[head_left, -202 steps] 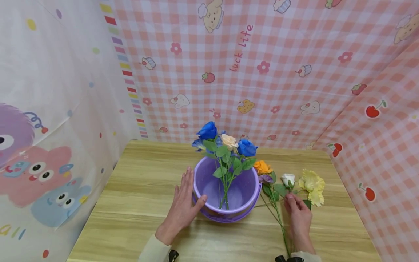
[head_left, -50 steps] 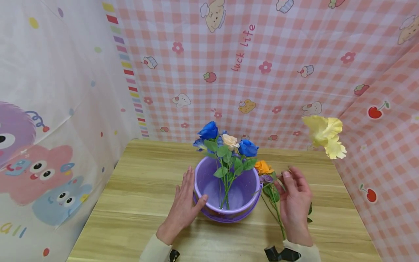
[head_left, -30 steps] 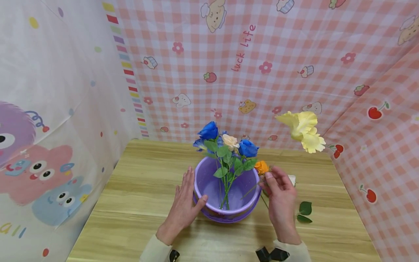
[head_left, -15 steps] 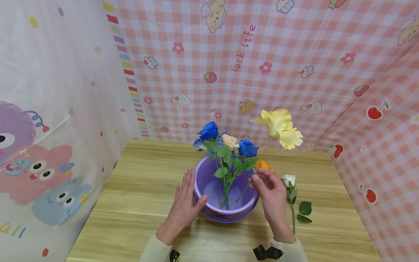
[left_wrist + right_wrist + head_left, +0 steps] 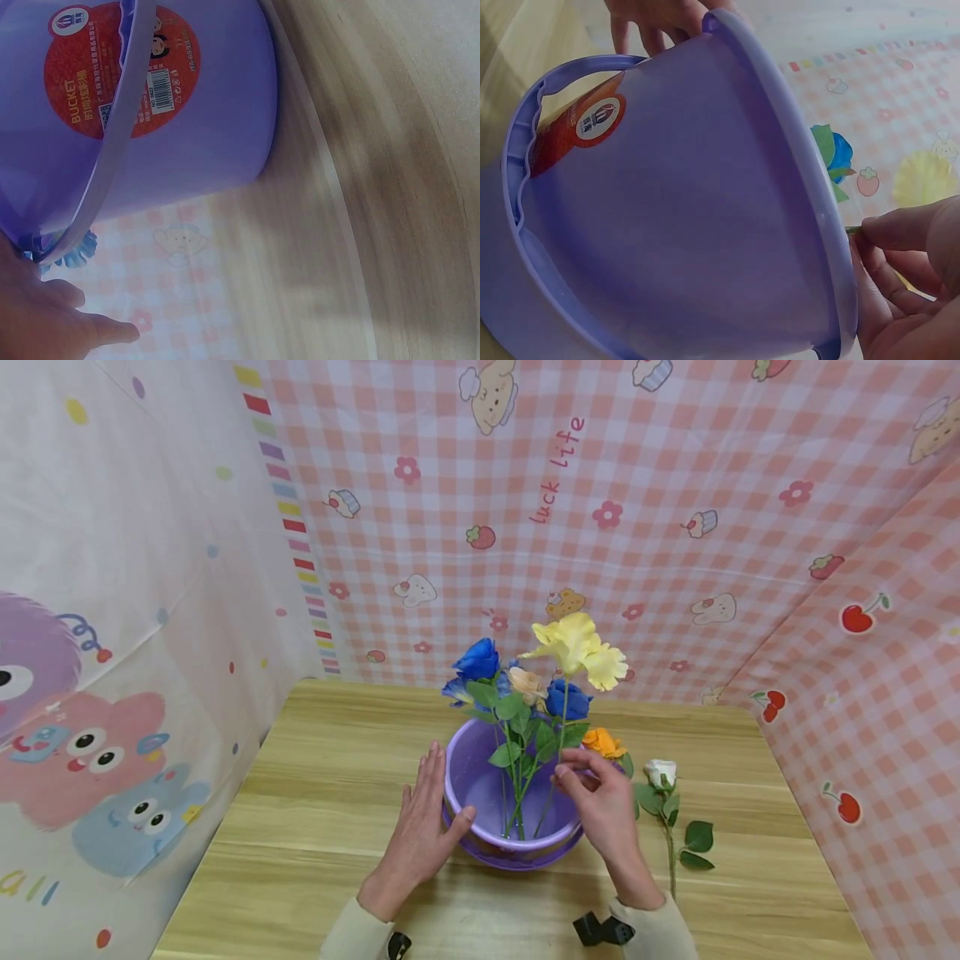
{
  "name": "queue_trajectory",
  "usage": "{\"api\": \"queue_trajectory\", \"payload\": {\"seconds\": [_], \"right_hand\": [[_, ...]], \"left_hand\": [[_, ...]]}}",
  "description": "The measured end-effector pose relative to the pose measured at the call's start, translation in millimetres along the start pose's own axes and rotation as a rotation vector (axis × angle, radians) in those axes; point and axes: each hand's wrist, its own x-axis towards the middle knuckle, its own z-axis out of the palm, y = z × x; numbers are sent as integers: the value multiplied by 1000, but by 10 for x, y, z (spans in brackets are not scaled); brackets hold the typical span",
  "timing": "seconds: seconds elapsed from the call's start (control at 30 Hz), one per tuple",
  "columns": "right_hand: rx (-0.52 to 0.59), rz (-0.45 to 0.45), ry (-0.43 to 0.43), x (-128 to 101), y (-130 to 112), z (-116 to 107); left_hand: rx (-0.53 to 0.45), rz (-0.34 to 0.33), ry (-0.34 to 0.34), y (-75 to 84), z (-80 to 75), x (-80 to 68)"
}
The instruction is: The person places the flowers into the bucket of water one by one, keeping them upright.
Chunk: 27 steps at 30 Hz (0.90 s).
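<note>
The yellow flower [image 5: 573, 647] stands up inside the purple bucket [image 5: 468, 777], its bloom above the far right part of the rim and its stem going down inside; I cannot tell if the end touches the bottom. The person's right hand [image 5: 603, 802], at the right of the bucket's rim, is narrow, pinching this stem between thumb and fingers. The left hand [image 5: 416, 827] is wide, with long straight fingers laid along the left side of the bucket, thumb apart near the rim. In the same bucket, to the left of the yellow stem, lean the blue roses [image 5: 477, 658] and a cream rose [image 5: 525, 685]. Just beside the bucket, on its right, is an orange flower [image 5: 603, 743], partly hidden. Farther to the right of it, a white rose [image 5: 662, 774] lies on the wooden table [image 5: 315, 777]. Behind the bucket hangs a checked cloth [image 5: 675, 443].
</note>
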Motion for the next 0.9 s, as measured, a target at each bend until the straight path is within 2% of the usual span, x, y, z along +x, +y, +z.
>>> {"api": "queue_trajectory", "payload": {"seconds": [0.4, 0.6, 0.77, 0.9], "right_hand": [[-341, -52, -11, 72, 23, 52], [-493, -56, -45, 102, -5, 54], [-556, -50, -78, 122, -39, 59], [-537, -44, -81, 107, -45, 54]], "left_hand": [[-4, -3, -3, -5, 4, -3], [-5, -1, 2, -7, 12, -4], [-7, -4, 0, -2, 9, -6], [-7, -9, -6, 3, 6, -6]]}}
